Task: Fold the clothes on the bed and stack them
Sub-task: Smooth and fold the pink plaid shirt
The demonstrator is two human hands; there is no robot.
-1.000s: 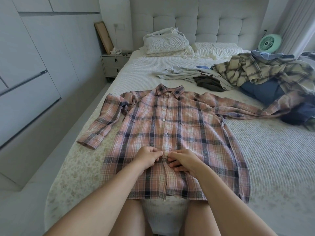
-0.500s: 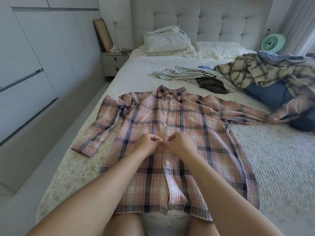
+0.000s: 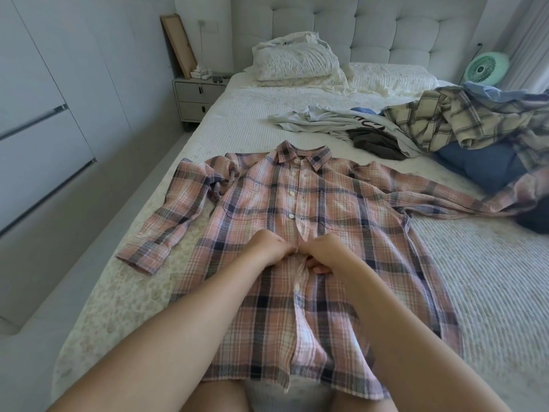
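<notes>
A pink plaid shirt [image 3: 246, 221] lies face up and spread flat on the bed [image 3: 490, 292], collar away from me, both sleeves out to the sides. My left hand [image 3: 269, 248] and my right hand [image 3: 325, 252] meet at the shirt's button placket about halfway down. Both hands have curled fingers pinching the placket edges around a button. Above my hands several buttons look fastened; below them the front gapes open.
An unfolded heap sits at the back right: a cream plaid shirt [image 3: 463, 120], a blue garment [image 3: 481, 165], a dark one [image 3: 377, 142] and a white one [image 3: 315, 120]. Pillows [image 3: 297, 60] lean on the headboard. A nightstand [image 3: 199, 96] and a green fan [image 3: 485, 68] flank the bed.
Both hands moved up the placket away from me, from a lower button to one nearer the chest pockets. The view shifted forward with them.
</notes>
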